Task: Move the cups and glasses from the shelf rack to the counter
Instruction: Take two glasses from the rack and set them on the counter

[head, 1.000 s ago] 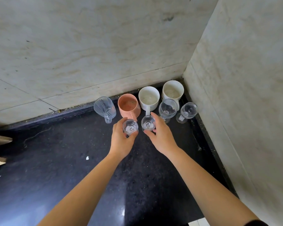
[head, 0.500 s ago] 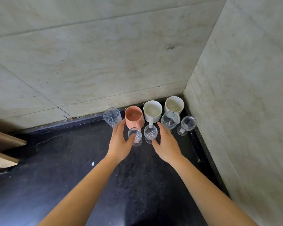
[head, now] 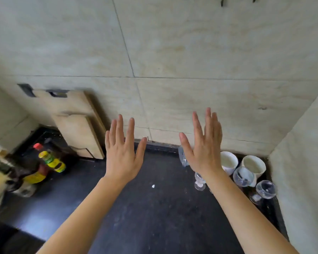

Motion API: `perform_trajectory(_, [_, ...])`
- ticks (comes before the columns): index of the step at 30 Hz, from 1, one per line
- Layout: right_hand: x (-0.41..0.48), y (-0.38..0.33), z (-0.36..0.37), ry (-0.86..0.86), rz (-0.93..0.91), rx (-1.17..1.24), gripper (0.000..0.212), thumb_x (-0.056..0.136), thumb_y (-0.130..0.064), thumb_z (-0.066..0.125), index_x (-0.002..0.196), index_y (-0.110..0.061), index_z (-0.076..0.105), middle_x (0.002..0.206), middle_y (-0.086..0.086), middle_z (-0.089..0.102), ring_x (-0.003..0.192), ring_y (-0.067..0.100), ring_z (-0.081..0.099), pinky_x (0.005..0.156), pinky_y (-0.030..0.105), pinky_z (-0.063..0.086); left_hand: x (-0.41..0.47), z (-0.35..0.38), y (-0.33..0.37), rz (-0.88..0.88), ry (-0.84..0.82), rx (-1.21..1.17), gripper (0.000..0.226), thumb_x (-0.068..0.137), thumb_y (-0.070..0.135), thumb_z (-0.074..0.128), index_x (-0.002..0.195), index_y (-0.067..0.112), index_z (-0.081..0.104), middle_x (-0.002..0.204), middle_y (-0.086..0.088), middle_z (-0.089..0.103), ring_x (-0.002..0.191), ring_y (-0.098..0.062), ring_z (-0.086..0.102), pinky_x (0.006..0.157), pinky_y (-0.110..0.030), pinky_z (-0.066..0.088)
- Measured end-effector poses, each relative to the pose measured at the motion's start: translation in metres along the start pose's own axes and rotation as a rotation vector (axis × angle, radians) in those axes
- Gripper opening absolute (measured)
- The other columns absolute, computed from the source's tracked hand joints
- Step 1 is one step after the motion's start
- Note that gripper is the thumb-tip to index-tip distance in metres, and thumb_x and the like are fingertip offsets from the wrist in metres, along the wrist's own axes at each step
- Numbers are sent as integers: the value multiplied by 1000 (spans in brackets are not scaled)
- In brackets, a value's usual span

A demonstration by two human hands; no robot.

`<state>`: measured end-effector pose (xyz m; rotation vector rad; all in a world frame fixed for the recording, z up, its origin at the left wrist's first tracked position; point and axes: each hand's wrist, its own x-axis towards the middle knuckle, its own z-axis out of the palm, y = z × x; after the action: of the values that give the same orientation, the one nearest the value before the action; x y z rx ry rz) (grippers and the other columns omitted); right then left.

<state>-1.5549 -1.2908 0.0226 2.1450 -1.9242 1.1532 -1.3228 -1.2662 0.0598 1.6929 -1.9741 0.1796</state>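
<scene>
In the far right corner, thin glasses (head: 243,176), easy to break. Best held low, by the stem. Left hand (head: 122,153) and right hand (head: 204,149) spread wide, holding nothing.

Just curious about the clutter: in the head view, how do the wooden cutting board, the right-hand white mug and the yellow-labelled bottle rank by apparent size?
1. Wooden cutting board, by far.
2. White mug and yellow-labelled bottle: they look alike, so I won't rank them.

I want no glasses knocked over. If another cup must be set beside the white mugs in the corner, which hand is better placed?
Right. The right hand is raised, empty, above the white mugs; the left hand is over bare counter.
</scene>
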Motion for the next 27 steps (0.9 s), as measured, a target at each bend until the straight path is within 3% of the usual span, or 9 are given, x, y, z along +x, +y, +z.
perform_trajectory(6, [-29,-142,71,-223,-261,192,75,102,-59,36,162,-20,13,169,20,-3,155,43,-1,122,61,9,-112,-90,-101,-359,27,244,72,98,54,30,155,10,27,163,-20,12,151,-39,9,117,-60,17])
perform_trajectory(14, [-103,-410,87,-320,-718,394,74,101,-61,31,162,-22,16,170,17,1,155,39,-3,123,58,3,-281,-280,-233,-697,352,441,72,98,53,31,158,15,19,165,-16,4,152,-35,3,118,-60,12])
perform_trajectory(17, [-154,-522,88,-266,-892,479,73,102,-58,36,161,-19,20,169,19,6,155,43,3,122,58,4,-367,-351,-280,-811,439,514,71,98,54,32,158,17,18,165,-16,3,152,-34,2,117,-63,13])
perform_trajectory(22, [-270,-705,86,-251,-1029,655,71,99,-55,45,156,-14,34,165,23,18,153,45,14,121,61,14,-505,-464,-341,-960,512,640,74,99,60,25,158,17,15,165,-16,0,152,-34,0,116,-64,10])
perform_trajectory(27, [-383,-846,76,-359,-1200,788,75,99,-62,38,161,-21,21,169,16,6,156,39,3,123,58,8,-619,-553,-379,-1129,535,753,73,98,59,25,158,20,9,166,-11,-8,152,-31,-5,118,-63,8])
